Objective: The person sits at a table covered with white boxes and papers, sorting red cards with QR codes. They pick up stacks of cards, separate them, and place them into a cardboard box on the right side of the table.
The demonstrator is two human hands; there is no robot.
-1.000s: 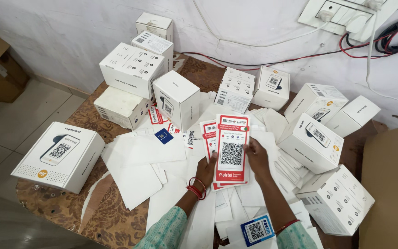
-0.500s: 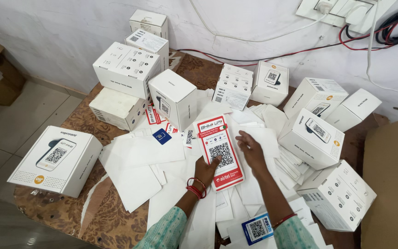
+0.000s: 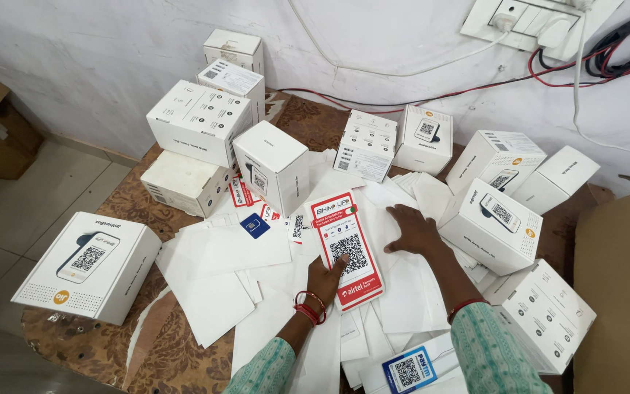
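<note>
Left hand grips the lower edge of a red-bordered code card lying on loose white envelopes; right hand presses flat, fingers spread, on envelopes beside it, many remaining unsorted among white boxes.

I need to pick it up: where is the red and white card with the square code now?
In the head view, the red and white card lies centre on the white envelopes, under the left hand, beside the right hand.
</note>
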